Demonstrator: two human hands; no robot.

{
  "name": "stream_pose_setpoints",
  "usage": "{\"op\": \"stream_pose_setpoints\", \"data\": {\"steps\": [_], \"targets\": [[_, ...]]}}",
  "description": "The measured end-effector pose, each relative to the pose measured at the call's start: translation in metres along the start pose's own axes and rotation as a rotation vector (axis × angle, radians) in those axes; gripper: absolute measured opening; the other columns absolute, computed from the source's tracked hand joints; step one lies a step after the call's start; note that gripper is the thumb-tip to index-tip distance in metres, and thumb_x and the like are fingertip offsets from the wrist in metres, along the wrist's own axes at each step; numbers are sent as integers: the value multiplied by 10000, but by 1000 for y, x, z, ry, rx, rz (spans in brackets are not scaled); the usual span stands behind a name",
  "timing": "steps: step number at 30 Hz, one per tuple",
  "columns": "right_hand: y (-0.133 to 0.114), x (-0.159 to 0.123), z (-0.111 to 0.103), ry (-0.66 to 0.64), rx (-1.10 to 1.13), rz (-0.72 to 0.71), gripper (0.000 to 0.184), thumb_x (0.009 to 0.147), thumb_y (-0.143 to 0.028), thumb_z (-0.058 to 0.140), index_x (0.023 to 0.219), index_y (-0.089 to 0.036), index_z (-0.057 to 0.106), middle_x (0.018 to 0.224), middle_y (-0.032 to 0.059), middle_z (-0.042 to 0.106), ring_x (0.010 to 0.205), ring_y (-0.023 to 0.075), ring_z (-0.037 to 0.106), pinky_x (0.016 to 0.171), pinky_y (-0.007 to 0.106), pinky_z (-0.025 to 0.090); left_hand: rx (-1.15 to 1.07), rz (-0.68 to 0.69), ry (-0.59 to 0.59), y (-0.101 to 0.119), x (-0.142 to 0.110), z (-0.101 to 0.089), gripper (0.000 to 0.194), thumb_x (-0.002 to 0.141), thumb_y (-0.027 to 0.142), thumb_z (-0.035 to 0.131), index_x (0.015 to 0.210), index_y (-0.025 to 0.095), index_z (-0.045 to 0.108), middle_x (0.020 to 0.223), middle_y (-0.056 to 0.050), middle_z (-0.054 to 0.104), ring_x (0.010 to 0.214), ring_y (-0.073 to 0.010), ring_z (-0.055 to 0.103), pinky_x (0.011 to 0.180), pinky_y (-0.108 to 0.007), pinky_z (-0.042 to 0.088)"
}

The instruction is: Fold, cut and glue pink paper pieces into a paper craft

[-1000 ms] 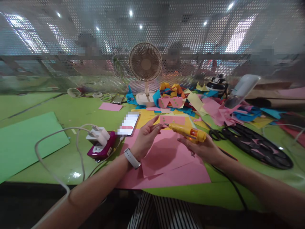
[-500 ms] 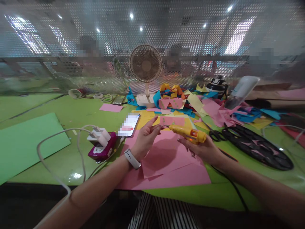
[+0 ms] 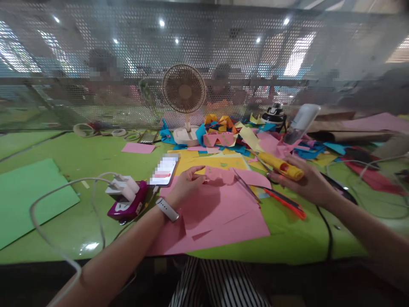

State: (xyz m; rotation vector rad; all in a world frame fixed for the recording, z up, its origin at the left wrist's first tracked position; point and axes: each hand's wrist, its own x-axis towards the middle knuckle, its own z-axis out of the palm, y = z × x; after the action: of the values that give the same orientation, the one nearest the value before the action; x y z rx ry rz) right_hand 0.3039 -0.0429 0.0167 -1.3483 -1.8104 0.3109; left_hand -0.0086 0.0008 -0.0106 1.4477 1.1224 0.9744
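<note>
My left hand (image 3: 188, 183), with a pale watch on its wrist, is closed at the fingertips on a small pink paper piece (image 3: 219, 175) with green dots. It is just above large pink paper sheets (image 3: 220, 221). Off to the right, my right hand (image 3: 302, 177) grips a yellow glue gun (image 3: 281, 165), its nozzle pointing to the upper left. A red-orange cutter (image 3: 286, 204) lies below the glue gun, and a thin dark tool (image 3: 247, 186) slants across the pink paper. Pink paper glasses (image 3: 219, 139) with green spots rest near the fan's base.
A fan (image 3: 184, 89) stands at the back beside coloured paper scraps (image 3: 220, 123). To the left are a phone (image 3: 163, 170), a purple power strip (image 3: 128, 207) with white plugs and loose cables, and a green sheet (image 3: 35, 196). A black tray (image 3: 347, 194) is partly behind my right arm.
My right hand has drawn the glue gun away to the right from my left fingertips. The view has turned rightward, showing more of the cutter. My left hand stays closed near the pink paper.
</note>
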Motion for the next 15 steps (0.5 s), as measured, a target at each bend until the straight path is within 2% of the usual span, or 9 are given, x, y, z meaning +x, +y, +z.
{"op": "stream_pose_setpoints", "data": {"steps": [2,3,5,6,8,10,13,15], "targets": [[29,-11,-16,-19,-316,-24,344,667,-454,676,920,-242,580,809,68,650,684,212,605,597,315,453,53,-41,-50,2,0,-1,505,704,233,630,1180,121,506,716,-63,688,639,-159,621,556,-236,430],[42,-17,-24,-77,-421,8,349,694,-477,639,951,-251,571,860,89,658,716,215,613,616,313,450,91,-62,-68,4,0,-2,511,699,231,625,1181,121,496,689,-59,684,612,-161,623,537,-235,435],[67,-27,-38,-105,-566,128,406,690,-541,600,961,-241,566,881,106,663,714,226,626,588,312,453,183,-82,-80,7,0,-4,510,707,229,593,1191,126,468,621,-36,666,527,-154,606,478,-223,427],[78,-30,-44,-49,-622,203,478,629,-578,628,940,-219,567,862,104,666,708,253,629,566,328,459,229,-73,-72,9,2,-5,498,717,227,568,1192,128,460,579,-17,647,490,-147,592,452,-212,416],[96,-35,-54,-44,-628,255,550,587,-584,647,967,-195,560,913,108,661,777,277,630,620,342,482,286,-35,-79,11,5,-8,447,743,227,510,1178,135,470,514,14,606,453,-134,567,423,-192,396],[110,-37,-62,-74,-623,251,558,581,-558,651,983,-179,568,968,121,650,823,290,620,685,357,486,315,-16,-136,10,8,-11,357,777,250,448,1106,131,524,480,20,577,431,-126,544,407,-187,383],[121,-39,-75,-173,-599,178,486,616,-495,627,982,-177,596,999,126,638,858,297,607,740,366,475,366,-15,-209,5,13,-15,288,798,300,426,972,131,583,488,7,578,405,-117,520,394,-190,369],[118,-39,-81,-244,-607,107,416,656,-458,599,969,-184,612,1000,122,635,880,296,597,754,371,464,373,-7,-237,-1,16,-17,267,796,308,436,940,140,584,514,-1,595,427,-121,538,395,-189,368]]}}
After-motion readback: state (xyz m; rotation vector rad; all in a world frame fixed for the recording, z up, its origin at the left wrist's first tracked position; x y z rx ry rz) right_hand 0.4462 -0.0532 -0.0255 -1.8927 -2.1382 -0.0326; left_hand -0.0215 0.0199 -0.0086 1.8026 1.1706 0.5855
